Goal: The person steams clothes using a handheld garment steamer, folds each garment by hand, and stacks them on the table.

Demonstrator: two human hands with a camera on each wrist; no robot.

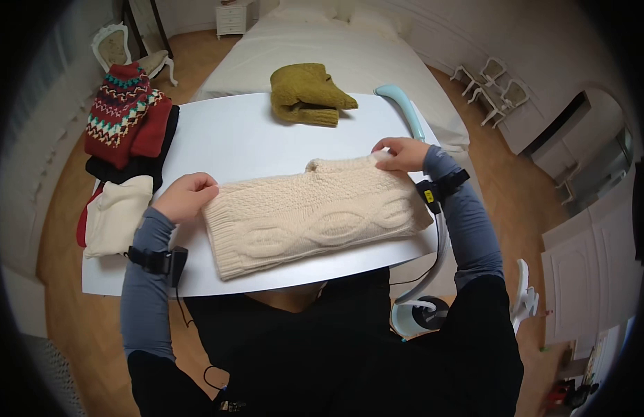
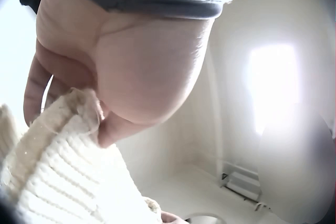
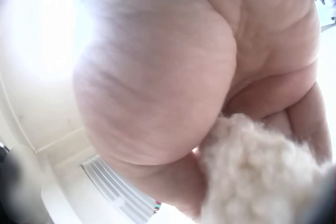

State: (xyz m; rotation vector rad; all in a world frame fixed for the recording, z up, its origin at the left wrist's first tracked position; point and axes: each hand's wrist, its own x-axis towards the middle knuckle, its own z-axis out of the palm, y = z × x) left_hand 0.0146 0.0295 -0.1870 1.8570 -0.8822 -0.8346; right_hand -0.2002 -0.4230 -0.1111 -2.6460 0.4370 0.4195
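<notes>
A cream cable-knit sweater (image 1: 315,215), folded into a long rectangle, lies across the front of the white table. At its upper left corner my left hand (image 1: 186,197) pinches the ribbed edge between thumb and fingers; the left wrist view shows the ribbing (image 2: 68,166) hanging from that grip. My right hand (image 1: 403,154) pinches the upper right edge, beside a small notch in the top fold. In the right wrist view, fuzzy knit (image 3: 262,171) comes out between the thumb and fingers.
A folded olive knit garment (image 1: 304,94) sits at the table's (image 1: 224,139) far side, near a pale blue steamer handle (image 1: 405,111). Red patterned sweaters (image 1: 124,115), a black garment and a cream one (image 1: 120,215) are piled along the left edge. The steamer base (image 1: 419,316) stands right of my body.
</notes>
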